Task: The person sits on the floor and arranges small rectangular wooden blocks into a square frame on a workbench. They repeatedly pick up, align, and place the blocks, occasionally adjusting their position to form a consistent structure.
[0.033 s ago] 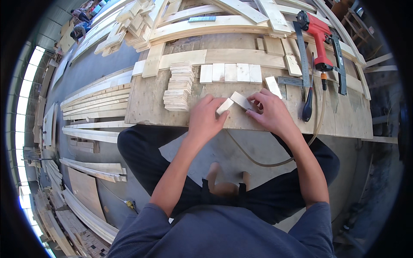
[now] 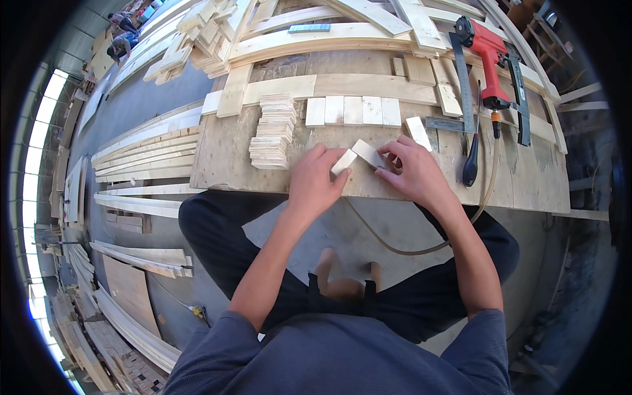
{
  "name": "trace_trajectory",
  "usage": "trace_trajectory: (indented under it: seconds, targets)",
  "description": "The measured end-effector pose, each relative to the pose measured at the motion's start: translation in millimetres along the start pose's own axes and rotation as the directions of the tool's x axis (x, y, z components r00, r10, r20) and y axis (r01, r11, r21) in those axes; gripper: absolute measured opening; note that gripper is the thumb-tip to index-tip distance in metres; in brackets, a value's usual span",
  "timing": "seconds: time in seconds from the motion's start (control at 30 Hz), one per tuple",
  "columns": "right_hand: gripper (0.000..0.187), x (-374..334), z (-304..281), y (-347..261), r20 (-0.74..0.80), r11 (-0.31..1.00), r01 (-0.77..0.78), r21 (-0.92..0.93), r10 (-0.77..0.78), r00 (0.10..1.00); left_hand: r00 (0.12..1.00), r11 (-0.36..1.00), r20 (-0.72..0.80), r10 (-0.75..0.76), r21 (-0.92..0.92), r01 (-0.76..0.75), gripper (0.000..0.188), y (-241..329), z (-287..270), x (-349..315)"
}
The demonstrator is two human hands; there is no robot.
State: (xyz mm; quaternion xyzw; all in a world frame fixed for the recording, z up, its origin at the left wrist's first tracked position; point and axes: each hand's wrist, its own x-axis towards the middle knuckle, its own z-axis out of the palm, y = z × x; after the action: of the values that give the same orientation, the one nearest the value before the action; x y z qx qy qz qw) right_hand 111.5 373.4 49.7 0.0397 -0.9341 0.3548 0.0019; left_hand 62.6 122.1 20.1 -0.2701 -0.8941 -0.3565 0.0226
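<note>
At the workbench's near edge, my left hand (image 2: 315, 176) is closed on a small pale wood block (image 2: 343, 162), gripped between thumb and fingers. Close beside it, my right hand (image 2: 415, 168) pinches the right end of a second wood block (image 2: 368, 154), which lies tilted. The near ends of the two blocks almost meet; whether they touch I cannot tell. Beyond my hands, several similar blocks (image 2: 353, 111) stand side by side in a row. A tall stack of thin wood pieces (image 2: 271, 135) is left of my left hand. Another loose block (image 2: 417, 133) lies just past my right hand.
On the right of the bench (image 2: 224, 158) lie a red nail gun (image 2: 488, 59) with a hose (image 2: 492, 174), a screwdriver (image 2: 470, 164) and a metal square (image 2: 447, 124). Wooden frames (image 2: 309, 43) fill the far side. Long boards (image 2: 148, 151) lie left; two people are far off.
</note>
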Motion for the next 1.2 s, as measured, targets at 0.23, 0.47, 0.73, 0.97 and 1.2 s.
trace_trajectory:
  seconds: [0.23,0.47,0.73,0.97,1.2]
  targets:
    - [0.035,2,-3,0,0.032,0.999,0.002,0.039,-0.004,0.999,0.997,0.997,0.024,-0.071,-0.023,0.071,0.039,5,2,4]
    - [0.033,0,4,2,-0.026,0.999,0.016,0.030,-0.015,1.000,1.000,0.999,0.005,-0.020,-0.026,0.020,0.034,-2,6,12]
    - [0.033,0,0,4,-0.104,1.000,0.018,-0.021,-0.020,0.994,0.998,0.999,0.033,-0.044,-0.003,0.045,0.036,0,6,16]
    - [0.049,7,-49,38,-0.316,0.942,-0.209,-0.262,0.120,0.941,0.998,1.000,0.067,0.011,-0.018,-0.010,0.050,12,-10,21]
    - [0.048,6,-47,49,-0.193,0.960,-0.196,-0.199,0.158,0.968,0.926,0.944,0.216,0.308,0.047,-0.325,0.045,20,-10,52]
